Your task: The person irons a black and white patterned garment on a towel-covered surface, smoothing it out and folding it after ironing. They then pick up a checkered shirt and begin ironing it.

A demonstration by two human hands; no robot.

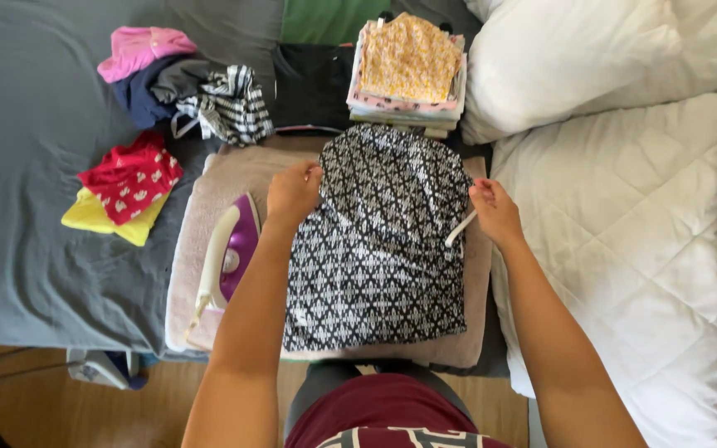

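1. Black-and-white patterned garment [379,249] lies flat on a beige towel [209,207] on the bed, long axis running away from the person.
2. Left hand [292,195] pinches its left edge; right hand [495,211] pinches its right edge, equally near.
3. Purple iron [230,253] rests left.

A purple iron [230,249] lies on a beige towel [234,178] (left side); folded clothes [408,70] sit stacked behind, a white quilt [649,249] lies right, and a red garment [130,178] lies left.
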